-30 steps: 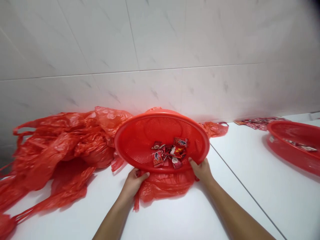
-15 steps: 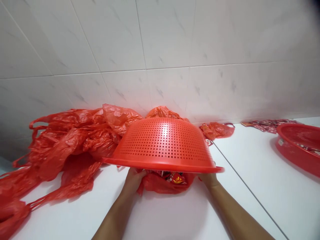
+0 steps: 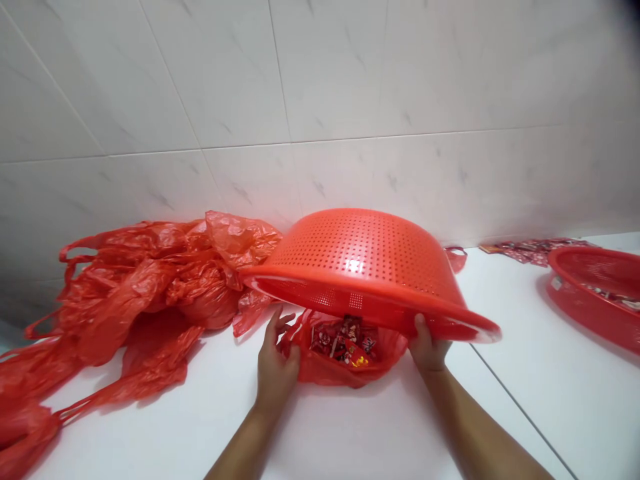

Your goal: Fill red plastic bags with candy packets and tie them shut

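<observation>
Right hand (image 3: 429, 348) is pinching the rim of a red plastic colander (image 3: 365, 250) between thumb and fingers, holding it tilted above a red plastic bag (image 3: 306, 363) of snack pkts (image 3: 345, 343); left hand (image 3: 277, 373) is spreading its fingers at the bag's left edge (one-hand grip: a slip could drop the colander, and a sagging bag could spill pkts onto the white counter (image 3: 350, 440)).

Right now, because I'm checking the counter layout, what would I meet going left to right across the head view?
Heap of red plastic bags → left hand → red plastic bag of small packets → right hand → second red plastic basket
</observation>
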Motion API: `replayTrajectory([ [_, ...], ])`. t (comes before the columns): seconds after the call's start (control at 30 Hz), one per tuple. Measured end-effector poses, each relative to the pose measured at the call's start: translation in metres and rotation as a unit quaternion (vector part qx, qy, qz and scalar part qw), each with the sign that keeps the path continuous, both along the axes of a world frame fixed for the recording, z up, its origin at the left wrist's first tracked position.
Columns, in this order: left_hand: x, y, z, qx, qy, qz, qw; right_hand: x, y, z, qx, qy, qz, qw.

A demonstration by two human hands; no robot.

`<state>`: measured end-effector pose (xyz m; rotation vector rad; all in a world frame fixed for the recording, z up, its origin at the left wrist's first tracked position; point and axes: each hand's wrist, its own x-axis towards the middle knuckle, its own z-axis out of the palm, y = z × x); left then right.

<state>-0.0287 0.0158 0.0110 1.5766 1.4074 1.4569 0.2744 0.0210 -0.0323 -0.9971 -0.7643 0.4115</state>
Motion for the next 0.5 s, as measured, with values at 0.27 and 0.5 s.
replayTrajectory([
  [0.27, 0.002, -0.005, 0.002, -0.013, 0.03, 0.011, 0.999, 0.01, 0.008, 0.026, 0.002, 0.147, -0.086, 0.985],
  [0.5, 0.003, -0.002, 0.004, 0.015, 0.045, 0.054, 0.997, 0.094, 0.025, 0.045, 0.007, 0.324, -0.015, 0.946],
])
